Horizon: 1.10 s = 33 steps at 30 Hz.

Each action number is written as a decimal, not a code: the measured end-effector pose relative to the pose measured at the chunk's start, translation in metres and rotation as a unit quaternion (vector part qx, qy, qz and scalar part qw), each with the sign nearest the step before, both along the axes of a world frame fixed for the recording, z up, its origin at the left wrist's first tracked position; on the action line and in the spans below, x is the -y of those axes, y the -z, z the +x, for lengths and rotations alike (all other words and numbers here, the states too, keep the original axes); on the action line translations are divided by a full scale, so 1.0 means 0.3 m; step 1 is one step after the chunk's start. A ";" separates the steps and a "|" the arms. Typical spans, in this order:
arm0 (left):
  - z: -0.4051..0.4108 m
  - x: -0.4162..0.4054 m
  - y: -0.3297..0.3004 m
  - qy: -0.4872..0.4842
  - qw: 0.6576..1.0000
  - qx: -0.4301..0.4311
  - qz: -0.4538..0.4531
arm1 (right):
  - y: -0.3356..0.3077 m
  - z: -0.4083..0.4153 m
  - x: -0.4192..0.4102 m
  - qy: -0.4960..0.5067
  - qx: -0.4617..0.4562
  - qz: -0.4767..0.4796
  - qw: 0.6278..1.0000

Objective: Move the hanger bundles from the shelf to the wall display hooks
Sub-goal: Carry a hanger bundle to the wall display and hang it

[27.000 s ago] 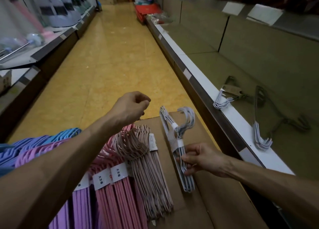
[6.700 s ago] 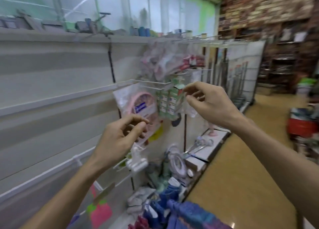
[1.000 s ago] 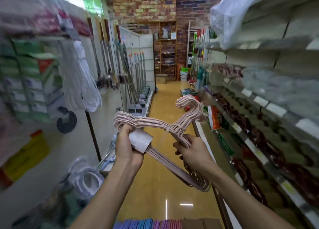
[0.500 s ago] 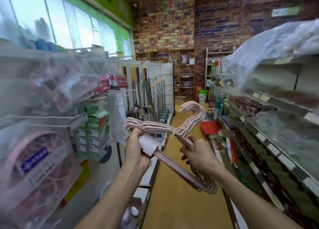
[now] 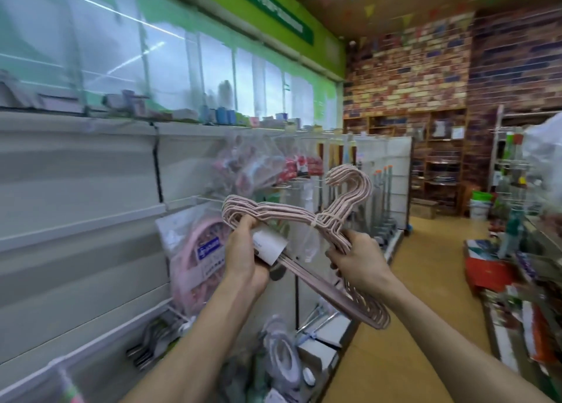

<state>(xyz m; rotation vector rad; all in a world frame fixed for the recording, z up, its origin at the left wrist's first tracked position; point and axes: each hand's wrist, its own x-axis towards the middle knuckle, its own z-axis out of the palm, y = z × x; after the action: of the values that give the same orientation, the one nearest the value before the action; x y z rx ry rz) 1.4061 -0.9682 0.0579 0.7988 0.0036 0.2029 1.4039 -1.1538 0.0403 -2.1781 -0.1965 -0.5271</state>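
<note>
Head view: left hand (image 5: 243, 262) is gripping the near-left shoulder end of a pink hanger bundle (image 5: 299, 220), fingers curled round the wires beside its white paper label (image 5: 269, 246), while right hand (image 5: 359, 261) is clamping the right arm of the same bundle just below the tie, hooks (image 5: 349, 180) pointing up and far. Bundle is hanging in mid-air between both hands, near the wall display (image 5: 91, 220) on the left, in front of bagged goods (image 5: 194, 250) hanging there; aisle floor (image 5: 425, 281) is running off to the far right.
</note>
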 end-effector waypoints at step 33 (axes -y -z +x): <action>-1.227 -1.107 -0.201 -0.472 0.871 0.097 0.096 | -0.253 -0.736 -1.280 -0.449 0.086 0.031 0.889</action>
<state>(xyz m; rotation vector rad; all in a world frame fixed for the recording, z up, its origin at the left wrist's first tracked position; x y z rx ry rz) 1.0381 -0.6360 0.1183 0.9199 0.1908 1.2317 1.1832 -0.7699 0.1162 -1.7164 -1.1922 -0.1747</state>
